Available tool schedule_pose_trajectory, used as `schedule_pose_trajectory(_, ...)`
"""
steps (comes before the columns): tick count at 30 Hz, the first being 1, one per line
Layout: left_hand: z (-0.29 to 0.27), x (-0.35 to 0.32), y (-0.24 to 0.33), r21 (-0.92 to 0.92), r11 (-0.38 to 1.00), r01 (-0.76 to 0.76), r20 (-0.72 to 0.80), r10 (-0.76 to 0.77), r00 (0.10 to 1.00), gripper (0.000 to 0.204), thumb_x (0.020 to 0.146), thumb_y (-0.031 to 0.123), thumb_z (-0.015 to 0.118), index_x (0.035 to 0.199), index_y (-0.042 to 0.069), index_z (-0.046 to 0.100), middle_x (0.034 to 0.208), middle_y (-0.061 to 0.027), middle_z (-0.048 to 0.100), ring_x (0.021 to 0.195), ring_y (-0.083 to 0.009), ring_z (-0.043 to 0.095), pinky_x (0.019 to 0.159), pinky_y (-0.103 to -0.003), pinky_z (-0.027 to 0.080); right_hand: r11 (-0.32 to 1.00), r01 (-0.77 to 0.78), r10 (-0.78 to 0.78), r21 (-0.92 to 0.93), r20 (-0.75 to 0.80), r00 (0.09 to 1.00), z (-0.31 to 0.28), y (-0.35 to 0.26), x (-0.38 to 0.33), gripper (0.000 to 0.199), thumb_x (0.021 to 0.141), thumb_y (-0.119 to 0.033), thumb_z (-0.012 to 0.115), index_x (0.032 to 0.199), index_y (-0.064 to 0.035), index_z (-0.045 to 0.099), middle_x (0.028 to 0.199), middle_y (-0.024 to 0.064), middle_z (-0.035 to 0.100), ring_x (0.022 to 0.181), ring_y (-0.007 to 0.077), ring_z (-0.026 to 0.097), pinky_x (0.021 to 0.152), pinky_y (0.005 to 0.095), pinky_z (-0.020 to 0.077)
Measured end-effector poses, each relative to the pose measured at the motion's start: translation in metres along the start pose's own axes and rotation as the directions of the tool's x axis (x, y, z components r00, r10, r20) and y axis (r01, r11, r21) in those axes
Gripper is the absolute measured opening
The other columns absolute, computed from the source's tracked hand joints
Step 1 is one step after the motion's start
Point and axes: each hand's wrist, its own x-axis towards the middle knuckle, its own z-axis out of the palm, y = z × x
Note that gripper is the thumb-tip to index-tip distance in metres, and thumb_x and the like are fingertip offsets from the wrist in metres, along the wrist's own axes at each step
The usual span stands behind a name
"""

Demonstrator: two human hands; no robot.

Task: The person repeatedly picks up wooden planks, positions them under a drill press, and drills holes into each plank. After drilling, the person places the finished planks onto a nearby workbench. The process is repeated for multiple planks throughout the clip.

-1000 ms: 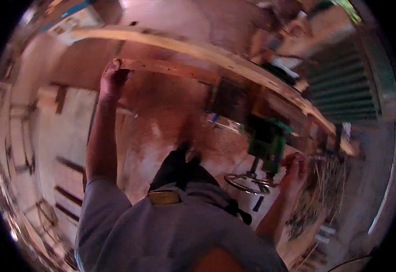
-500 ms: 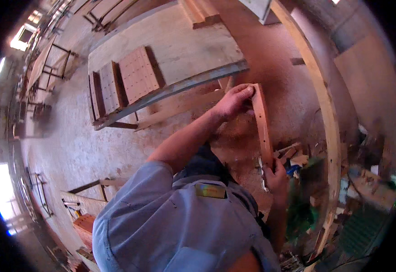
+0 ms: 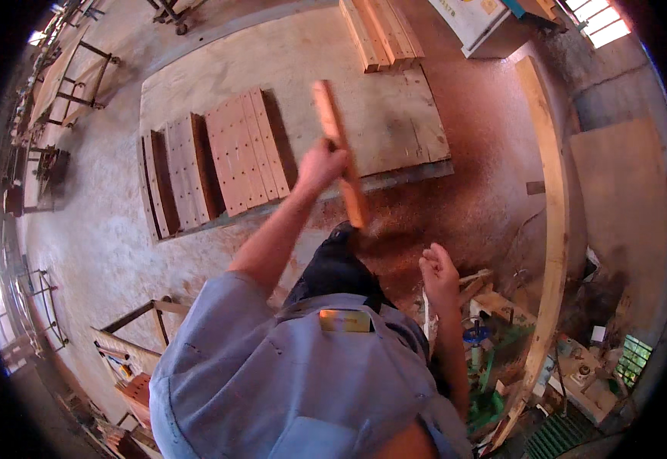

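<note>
Gripping a reddish wooden slat [image 3: 330, 115] around its middle, the left hand [image 3: 322, 164] is holding it aslant across the near edge of the pale tabletop [image 3: 295, 65]. Holding nothing visible, the right hand [image 3: 440, 274] is hanging half open on the near right. As far as shows, three groups of slats are already lying side by side at the left: a wide group [image 3: 245, 153], a middle group [image 3: 183, 172] and a narrow group [image 3: 154, 183]; the held one is not lying among them. Pale surface is showing between them and the stacked bars [image 3: 379, 37] far right, seemingly giving room. Right of the tabletop, reddish floor [image 3: 475, 168] is stretching toward a long beam [image 3: 553, 176], which is bounding movement there.
</note>
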Motion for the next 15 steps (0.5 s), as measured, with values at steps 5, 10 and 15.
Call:
schedule_pose_trajectory(5,-0.079,0.049,-0.006,0.451,0.876,0.17,-0.335,-0.01,0.942,0.035,0.077,0.028,0.059,0.103,0.004,0.062,0.102,-0.0165,0.066,0.097,-0.0317,0.063,0.085,-0.041,0.049,0.975,-0.15,0.14,-0.161,-0.072,0.987,-0.01,0.015,0.003,0.041,0.086,-0.021,0.065,0.117,0.0043,0.056,0.108,0.0164,0.063,0.094,0.0221,0.061,0.078,0.0319,0.049)
schedule_pose_trajectory(10,-0.095,0.071,-0.016,0.504,0.838,0.21,-0.316,-0.048,0.948,0.037,0.077,0.028,0.061,0.107,0.005,0.062,0.105,-0.0174,0.065,0.1,-0.0326,0.062,0.086,-0.042,0.048,0.953,-0.266,0.257,-0.142,-0.078,0.963,-0.022,0.057,-0.002,0.04,0.086,-0.023,0.062,0.115,0.0047,0.057,0.107,0.017,0.063,0.092,0.0236,0.062,0.078,0.033,0.0483)
schedule_pose_trajectory(15,-0.087,0.084,-0.029,0.546,0.799,0.249,-0.414,-0.001,0.91,0.038,0.078,0.028,0.061,0.108,0.005,0.06,0.106,-0.0195,0.063,0.099,-0.0359,0.061,0.084,-0.044,0.049,0.954,-0.277,0.267,-0.114,-0.09,0.959,-0.023,0.08,0.001,0.038,0.086,-0.022,0.06,0.115,0.0029,0.058,0.103,0.0156,0.063,0.088,0.0237,0.061,0.079,0.0331,0.0475)
